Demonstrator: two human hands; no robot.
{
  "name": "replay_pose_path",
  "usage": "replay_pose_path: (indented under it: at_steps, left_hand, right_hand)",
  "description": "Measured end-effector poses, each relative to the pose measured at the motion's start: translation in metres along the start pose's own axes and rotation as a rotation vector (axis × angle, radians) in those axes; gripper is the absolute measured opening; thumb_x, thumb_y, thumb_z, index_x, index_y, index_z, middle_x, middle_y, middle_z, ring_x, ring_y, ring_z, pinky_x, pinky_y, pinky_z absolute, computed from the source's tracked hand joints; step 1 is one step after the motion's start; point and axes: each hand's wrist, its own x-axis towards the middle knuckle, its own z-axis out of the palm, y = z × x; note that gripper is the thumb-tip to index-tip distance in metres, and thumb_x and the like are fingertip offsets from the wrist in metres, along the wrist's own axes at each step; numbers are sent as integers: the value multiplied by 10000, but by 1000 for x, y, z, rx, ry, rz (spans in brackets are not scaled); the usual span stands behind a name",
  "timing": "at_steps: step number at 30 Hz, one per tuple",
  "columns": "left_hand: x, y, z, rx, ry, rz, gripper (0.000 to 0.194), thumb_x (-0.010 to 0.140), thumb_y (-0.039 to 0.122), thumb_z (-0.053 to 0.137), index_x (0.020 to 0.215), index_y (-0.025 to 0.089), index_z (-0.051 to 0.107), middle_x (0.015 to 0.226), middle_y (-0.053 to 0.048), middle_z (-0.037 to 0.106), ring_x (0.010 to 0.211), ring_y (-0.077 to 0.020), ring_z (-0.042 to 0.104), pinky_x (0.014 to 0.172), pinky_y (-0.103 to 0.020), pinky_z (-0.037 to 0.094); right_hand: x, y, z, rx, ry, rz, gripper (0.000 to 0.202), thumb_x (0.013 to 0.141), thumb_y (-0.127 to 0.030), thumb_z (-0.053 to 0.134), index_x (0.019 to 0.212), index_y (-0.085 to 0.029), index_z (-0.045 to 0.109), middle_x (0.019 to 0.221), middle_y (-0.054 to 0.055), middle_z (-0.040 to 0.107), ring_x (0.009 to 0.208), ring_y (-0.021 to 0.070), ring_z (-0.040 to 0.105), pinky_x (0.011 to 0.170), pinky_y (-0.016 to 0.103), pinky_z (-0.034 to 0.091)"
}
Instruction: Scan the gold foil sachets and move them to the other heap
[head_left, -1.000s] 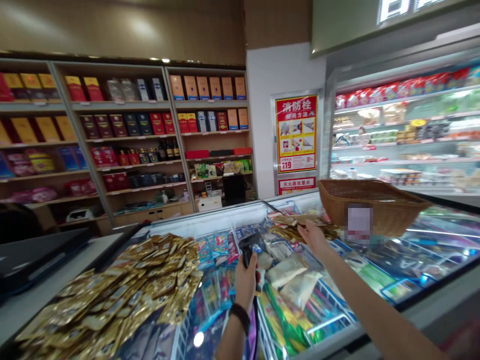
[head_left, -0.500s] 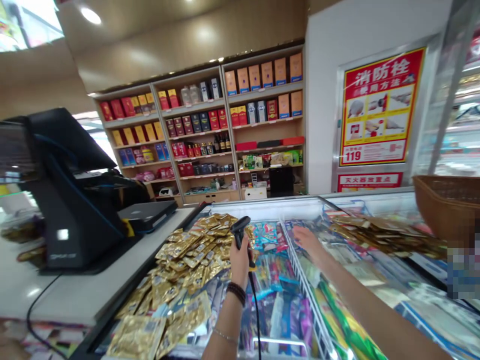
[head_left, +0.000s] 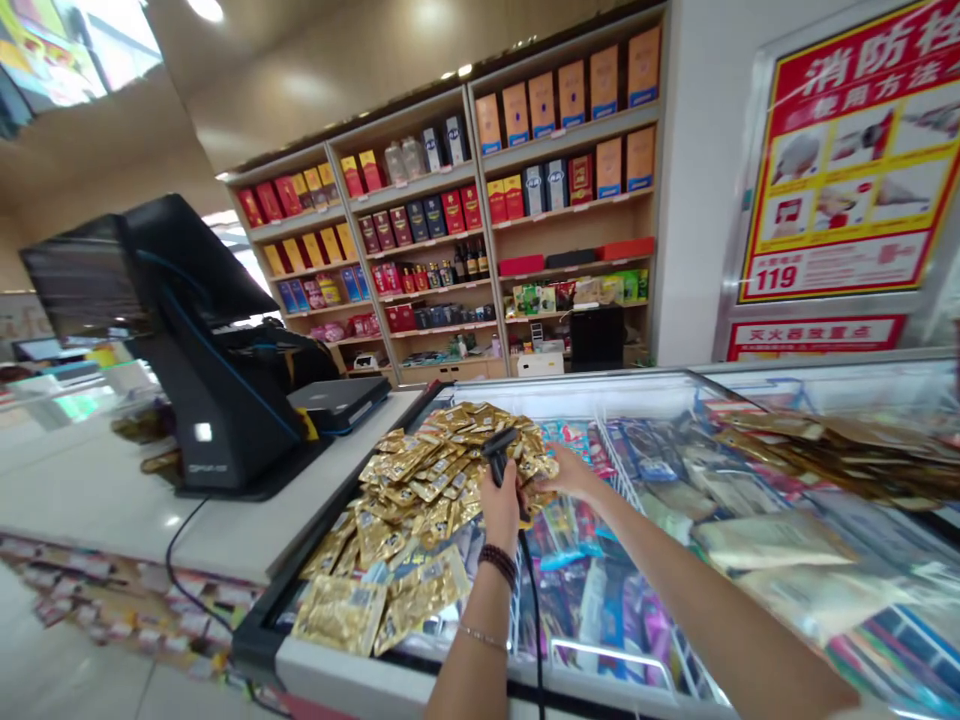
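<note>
In my left hand is a black handheld barcode scanner, its head pointing up and left and its cable running down. A heap of gold foil packets lies behind and left of it on the freezer's glass top. My right hand is at the heap's right edge, with thumb and fingers on either side of a gold packet; its fingertips are partly hidden. Two larger gold packets lie at the near left corner.
A point-of-sale terminal stands on the white counter at left. Through the glass, wire dividers and colourful wrapped goods show. A second pile of gold packets lies at right. Shelves of boxes line the back wall.
My right hand has moved left from above the glass to the heap of gold packets. My left hand still holds the scanner. The view has turned and shifted, with the counter's near edge now showing.
</note>
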Motion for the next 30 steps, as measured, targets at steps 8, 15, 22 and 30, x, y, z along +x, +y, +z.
replay_pose_path:
  at_steps: [8, 15, 22, 30]
  left_hand:
    - [-12, -3, 7, 70, -124, -64, 670, 843, 774, 1012, 825, 283, 556, 631, 70, 594, 427, -107, 506, 442, -233, 350]
    - [-25, 1, 19, 76, -240, -127, 692, 754, 803, 1028, 841, 258, 611, 671, 57, 628, 457, -104, 548, 453, -225, 386]
    - [-55, -1, 75, 76, -380, -131, 682, 720, 800, 1012, 854, 267, 608, 674, 68, 608, 451, -94, 527, 451, -235, 388]
    - [-87, 7, 141, 0, -534, -97, 756, 725, 884, 995, 890, 278, 574, 694, 74, 610, 432, -88, 518, 439, -228, 361]
  right_hand:
    - [-17, 43, -69, 232, 179, 281, 331, 680, -299, 1043, 616, -304, 719, 536, -32, 644, 777, 318, 818, 766, 370, 630]
    - [-64, 73, -113, 933, 472, 502, 197, 848, -114, 898, 818, -278, 794, 845, 52, 880, 854, 299, 895, 921, 491, 815]
    - [-86, 89, -139, 1127, 472, 396, 223, 813, -221, 962, 904, -316, 782, 962, 65, 928, 1078, 355, 946, 1186, 624, 751]
    - [-85, 100, -146, 1121, 495, 291, 377, 776, -422, 1039, 996, -343, 743, 985, 40, 899, 1117, 363, 935, 1240, 657, 705]
